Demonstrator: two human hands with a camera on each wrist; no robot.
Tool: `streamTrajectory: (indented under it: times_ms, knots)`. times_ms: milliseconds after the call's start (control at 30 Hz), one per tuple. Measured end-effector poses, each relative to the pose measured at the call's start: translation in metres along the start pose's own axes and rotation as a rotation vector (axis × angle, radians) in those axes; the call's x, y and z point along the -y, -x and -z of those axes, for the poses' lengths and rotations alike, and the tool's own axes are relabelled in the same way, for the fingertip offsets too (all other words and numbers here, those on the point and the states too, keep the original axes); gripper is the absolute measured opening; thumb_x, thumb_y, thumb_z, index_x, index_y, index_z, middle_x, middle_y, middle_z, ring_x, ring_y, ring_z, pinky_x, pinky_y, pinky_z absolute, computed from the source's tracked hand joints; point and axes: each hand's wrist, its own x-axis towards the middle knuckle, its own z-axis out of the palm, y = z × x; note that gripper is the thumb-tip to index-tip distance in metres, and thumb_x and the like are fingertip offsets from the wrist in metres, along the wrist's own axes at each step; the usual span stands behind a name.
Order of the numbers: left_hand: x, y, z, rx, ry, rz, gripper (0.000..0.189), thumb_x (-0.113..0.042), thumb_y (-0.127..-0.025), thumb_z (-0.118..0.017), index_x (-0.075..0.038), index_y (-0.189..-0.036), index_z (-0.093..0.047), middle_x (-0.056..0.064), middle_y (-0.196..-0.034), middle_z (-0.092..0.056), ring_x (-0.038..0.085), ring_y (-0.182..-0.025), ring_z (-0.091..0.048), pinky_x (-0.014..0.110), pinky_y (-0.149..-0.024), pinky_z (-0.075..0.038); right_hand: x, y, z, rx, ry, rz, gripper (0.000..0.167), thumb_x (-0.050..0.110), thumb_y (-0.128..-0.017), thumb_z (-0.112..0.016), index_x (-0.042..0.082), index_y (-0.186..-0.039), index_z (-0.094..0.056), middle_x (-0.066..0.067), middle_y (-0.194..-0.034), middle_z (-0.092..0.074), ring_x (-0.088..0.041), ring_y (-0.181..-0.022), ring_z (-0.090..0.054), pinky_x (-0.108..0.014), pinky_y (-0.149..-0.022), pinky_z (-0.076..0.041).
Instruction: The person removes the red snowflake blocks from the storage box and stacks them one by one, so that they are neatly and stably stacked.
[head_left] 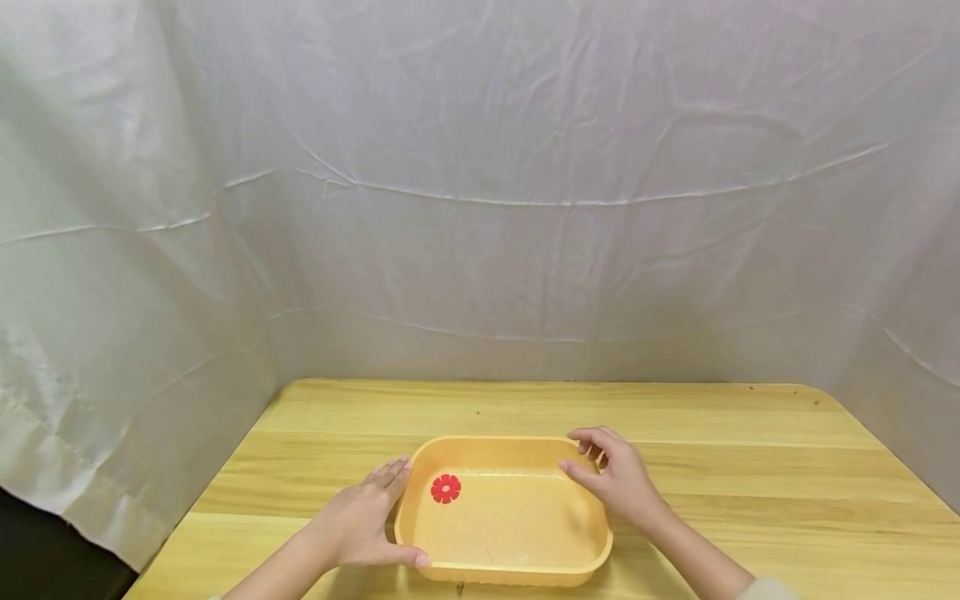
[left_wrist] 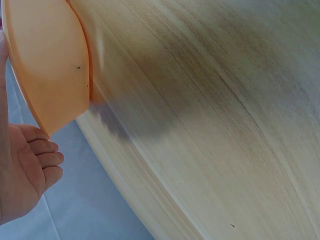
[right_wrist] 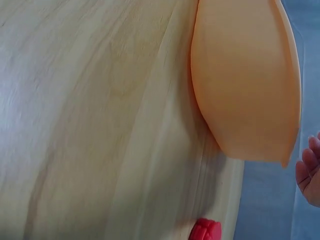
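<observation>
A yellow-orange plastic basin [head_left: 510, 517] with rounded corners sits on the wooden table between my hands. Inside it, at the left, is a small red flower shape [head_left: 446, 489] with a pale centre. My left hand [head_left: 363, 517] is spread along the left end, fingers against the outer rim and thumb on the near rim. In the left wrist view, its fingertips lie by the corner of the basin [left_wrist: 50, 60]. My right hand [head_left: 618, 479] hovers at the far right corner, fingers loosely bent. A gap shows between its fingers and the basin [right_wrist: 245, 85] in the right wrist view.
The wooden tabletop [head_left: 750, 467] spreads around the basin. Wrinkled pale cloth [head_left: 525, 250] hangs behind the table and on both sides. A ridged red object [right_wrist: 206, 230] appears at the bottom of the right wrist view. Something dark [head_left: 45, 550] fills the lower left corner.
</observation>
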Motion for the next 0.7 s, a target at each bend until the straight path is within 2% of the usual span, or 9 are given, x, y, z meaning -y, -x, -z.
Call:
streamTrajectory:
  times_ms: [233,533,700]
  knots:
    - [0.0,-0.003,-0.002,-0.009,-0.003,-0.006,0.118,-0.085,-0.063,-0.05,0.008,-0.135,-0.041,0.025,-0.14,-0.042,0.038,-0.129,-0.043,0.048,-0.096,-0.047,0.004,-0.002,-0.007,0.005,-0.009,-0.023,0.031,0.011,-0.074,-0.076,-0.001,-0.1,-0.066,-0.006,-0.08,-0.056,-0.001,-0.071,-0.044,-0.02,-0.058,-0.044]
    - [-0.003,-0.003,0.001,0.006,0.006,-0.006,0.115,-0.082,-0.064,-0.053,0.008,-0.135,-0.041,0.025,-0.141,-0.041,0.039,-0.129,-0.042,0.05,-0.097,-0.046,0.011,-0.006,-0.017,0.024,-0.034,-0.05,0.031,0.01,-0.073,-0.076,-0.002,-0.1,-0.066,-0.008,-0.081,-0.057,-0.017,-0.072,-0.05,-0.02,-0.058,-0.044]
    - [-0.004,-0.002,0.002,0.006,0.017,0.002,0.116,-0.082,-0.064,-0.054,0.008,-0.135,-0.041,0.025,-0.141,-0.04,0.039,-0.129,-0.042,0.051,-0.096,-0.046,0.016,-0.009,-0.025,0.05,-0.048,-0.091,0.031,0.009,-0.073,-0.076,-0.002,-0.1,-0.066,-0.01,-0.081,-0.057,-0.019,-0.072,-0.05,-0.018,-0.059,-0.043]
